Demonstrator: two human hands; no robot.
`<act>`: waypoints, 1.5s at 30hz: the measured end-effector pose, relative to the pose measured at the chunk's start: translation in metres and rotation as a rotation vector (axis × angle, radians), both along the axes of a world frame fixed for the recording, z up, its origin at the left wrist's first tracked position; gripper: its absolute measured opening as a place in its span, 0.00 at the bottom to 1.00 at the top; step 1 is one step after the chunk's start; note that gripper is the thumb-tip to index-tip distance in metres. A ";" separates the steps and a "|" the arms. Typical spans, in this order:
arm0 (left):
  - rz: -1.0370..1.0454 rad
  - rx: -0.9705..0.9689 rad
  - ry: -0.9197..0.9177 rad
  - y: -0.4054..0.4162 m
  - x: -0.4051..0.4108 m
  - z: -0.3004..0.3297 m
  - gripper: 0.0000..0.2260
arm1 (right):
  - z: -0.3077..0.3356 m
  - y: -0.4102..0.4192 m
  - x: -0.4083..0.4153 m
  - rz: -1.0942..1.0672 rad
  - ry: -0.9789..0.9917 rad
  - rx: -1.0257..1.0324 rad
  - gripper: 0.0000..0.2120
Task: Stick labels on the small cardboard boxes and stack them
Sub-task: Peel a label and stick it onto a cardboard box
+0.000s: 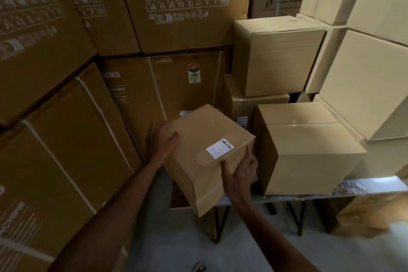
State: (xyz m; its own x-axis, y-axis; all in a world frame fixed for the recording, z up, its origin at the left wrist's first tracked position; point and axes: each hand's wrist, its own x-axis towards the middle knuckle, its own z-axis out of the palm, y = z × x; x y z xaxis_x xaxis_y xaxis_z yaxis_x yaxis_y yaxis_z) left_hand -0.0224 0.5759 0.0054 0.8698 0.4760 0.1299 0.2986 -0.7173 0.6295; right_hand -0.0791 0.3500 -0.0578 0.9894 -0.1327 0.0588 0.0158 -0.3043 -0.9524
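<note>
You carry the labelled box [205, 152] tilted at centre, left hand [162, 139] and right hand [239, 169] curled on opposite edges; your hold looks shallow, so swinging toward the 3 o'clock box [309, 150] could drop it.

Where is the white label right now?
In the head view, centre: the white label sits on top of the held box, near its right edge, just above the right hand.

Both forearms are seen bare all the way up to the frame edge, so no sleeves, gloves or watch can be made out. Left hand [162, 139] and right hand [239, 172] are uncovered too. Rings can't really be told.
</note>
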 end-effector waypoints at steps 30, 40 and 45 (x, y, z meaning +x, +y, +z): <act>-0.035 0.027 0.020 -0.042 -0.061 -0.020 0.20 | 0.036 -0.055 0.091 0.296 0.163 -0.217 0.24; -0.497 0.306 0.151 -0.077 0.050 -0.001 0.21 | 0.052 -0.027 0.120 0.233 0.030 -0.672 0.28; -0.455 0.275 0.115 -0.077 0.070 -0.003 0.17 | 0.065 -0.010 0.133 0.152 0.124 -0.763 0.28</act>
State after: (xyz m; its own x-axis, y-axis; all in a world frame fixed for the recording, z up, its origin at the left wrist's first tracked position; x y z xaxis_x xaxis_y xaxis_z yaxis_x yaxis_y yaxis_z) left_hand 0.0480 0.4990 0.0021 0.9960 0.0098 0.0887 -0.0249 -0.9239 0.3817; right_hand 0.0542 0.3402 0.0069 0.9988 0.0369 -0.0328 0.0167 -0.8776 -0.4790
